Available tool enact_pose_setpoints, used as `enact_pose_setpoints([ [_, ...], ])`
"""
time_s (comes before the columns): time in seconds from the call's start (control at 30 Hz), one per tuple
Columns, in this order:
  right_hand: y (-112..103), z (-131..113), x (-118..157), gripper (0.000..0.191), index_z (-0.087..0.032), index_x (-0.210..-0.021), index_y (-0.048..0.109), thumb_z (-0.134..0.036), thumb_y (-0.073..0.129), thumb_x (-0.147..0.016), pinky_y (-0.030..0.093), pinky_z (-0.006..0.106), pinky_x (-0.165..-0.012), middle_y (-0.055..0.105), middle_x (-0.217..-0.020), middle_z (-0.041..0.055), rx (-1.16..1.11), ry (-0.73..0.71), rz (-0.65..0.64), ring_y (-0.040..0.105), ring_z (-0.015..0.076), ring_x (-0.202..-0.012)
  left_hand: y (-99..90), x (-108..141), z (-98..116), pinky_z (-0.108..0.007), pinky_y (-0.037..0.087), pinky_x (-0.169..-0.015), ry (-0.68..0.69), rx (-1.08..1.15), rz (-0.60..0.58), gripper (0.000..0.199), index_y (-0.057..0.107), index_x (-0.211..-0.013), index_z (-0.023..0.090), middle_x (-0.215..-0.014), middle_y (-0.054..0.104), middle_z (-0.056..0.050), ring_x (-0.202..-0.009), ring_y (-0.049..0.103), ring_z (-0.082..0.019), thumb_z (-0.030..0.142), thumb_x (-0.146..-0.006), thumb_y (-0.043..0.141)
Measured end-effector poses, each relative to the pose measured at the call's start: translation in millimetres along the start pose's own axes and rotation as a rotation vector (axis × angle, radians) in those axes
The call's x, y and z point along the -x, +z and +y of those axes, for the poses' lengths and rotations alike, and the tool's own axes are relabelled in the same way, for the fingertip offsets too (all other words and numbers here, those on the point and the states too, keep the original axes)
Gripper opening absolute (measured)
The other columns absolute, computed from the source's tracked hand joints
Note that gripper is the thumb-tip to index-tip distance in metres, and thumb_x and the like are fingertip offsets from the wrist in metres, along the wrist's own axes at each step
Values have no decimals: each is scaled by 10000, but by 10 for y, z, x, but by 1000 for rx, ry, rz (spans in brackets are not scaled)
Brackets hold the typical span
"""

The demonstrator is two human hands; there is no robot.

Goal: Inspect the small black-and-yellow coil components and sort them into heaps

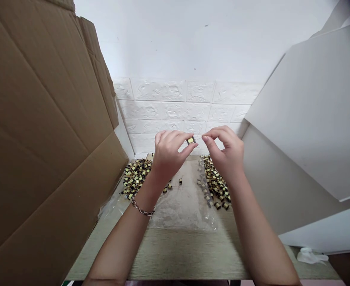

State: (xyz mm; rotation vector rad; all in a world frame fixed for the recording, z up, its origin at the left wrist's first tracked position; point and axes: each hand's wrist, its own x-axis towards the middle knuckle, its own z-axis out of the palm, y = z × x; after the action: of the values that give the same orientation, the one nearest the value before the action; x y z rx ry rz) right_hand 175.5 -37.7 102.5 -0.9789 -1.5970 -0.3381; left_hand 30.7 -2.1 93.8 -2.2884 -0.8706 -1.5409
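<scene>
My left hand (169,155) pinches a small yellow-and-black wound coil component (191,140) between thumb and forefinger, raised above the table. My right hand (224,153) is close by on its right, with thumb and forefinger pinched together at the component's side. Whether those fingertips hold something thin is too small to tell. Below my hands lie a pile of similar components (136,176) on the left and another pile (215,184) on the right. A few loose ones (180,181) sit between them on a clear plastic bag (183,204).
A pale wooden table (187,254) runs under my forearms. A brown cardboard sheet (46,135) stands up on the left, a white panel (312,115) on the right, and a white brick-textured wall (187,107) at the back. My left wrist wears a metal chain bracelet (142,209).
</scene>
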Motion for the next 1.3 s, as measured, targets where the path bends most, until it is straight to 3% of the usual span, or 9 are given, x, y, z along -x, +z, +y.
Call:
enact_pose_setpoints([
  [0.23,-35,-2,0,114,-212,-675,570,-262,542,-773,416,307,-687,582,-693,-1,-27,38,5,536,137,-680,-12,6,41,-319,330,-823,25,-25,55,165,597,-862,217,-815,642,8,-787,546,-136,347,-773,548],
  [0.6,-33,-50,-4,94,-213,-687,569,-223,535,-773,401,316,-705,583,-690,0,51,-47,-14,546,140,-700,6,22,34,-332,333,-825,0,-56,93,159,593,-839,215,-806,647,0,-776,555,-146,349,-758,565],
  [1.3,51,-142,80,73,-218,-756,555,-216,494,-798,368,302,-726,579,-747,0,57,-130,-163,524,137,-743,-19,20,31,-340,308,-860,-80,-34,51,129,590,-844,217,-802,637,10,-796,546,-149,307,-753,572],
])
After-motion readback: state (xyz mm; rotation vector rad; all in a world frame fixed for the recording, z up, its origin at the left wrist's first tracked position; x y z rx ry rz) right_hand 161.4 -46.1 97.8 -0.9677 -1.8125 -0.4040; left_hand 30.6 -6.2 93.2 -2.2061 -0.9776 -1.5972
